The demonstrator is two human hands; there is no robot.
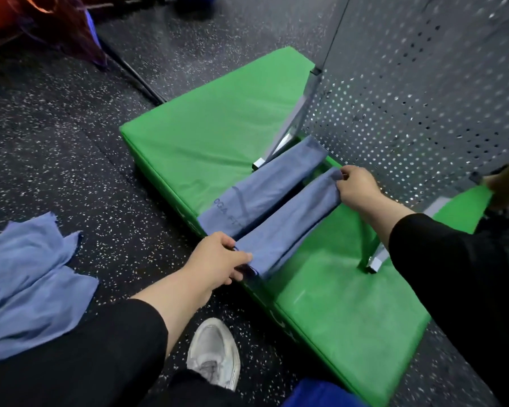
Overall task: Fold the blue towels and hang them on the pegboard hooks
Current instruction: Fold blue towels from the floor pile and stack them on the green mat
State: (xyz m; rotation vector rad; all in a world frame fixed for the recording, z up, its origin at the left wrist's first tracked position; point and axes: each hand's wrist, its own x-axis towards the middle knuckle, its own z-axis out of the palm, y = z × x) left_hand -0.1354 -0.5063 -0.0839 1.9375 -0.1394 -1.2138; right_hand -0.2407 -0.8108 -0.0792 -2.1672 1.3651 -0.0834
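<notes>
A blue towel (288, 218) is stretched between my two hands, folded lengthwise over the green mat (218, 121). One layer lies flat on the mat and a second fold is raised above it. My left hand (218, 259) pinches the near end of the raised fold. At the far end my right hand (357, 186) pinches the other end, close to the grey pegboard (423, 98). No hooks show on the pegboard in this view.
Several more blue towels (27, 274) lie crumpled on the speckled black floor at the left. The pegboard's metal feet (376, 259) stand on the mat. My white shoe (215, 351) is below. A blue object (321, 392) sits at the bottom edge.
</notes>
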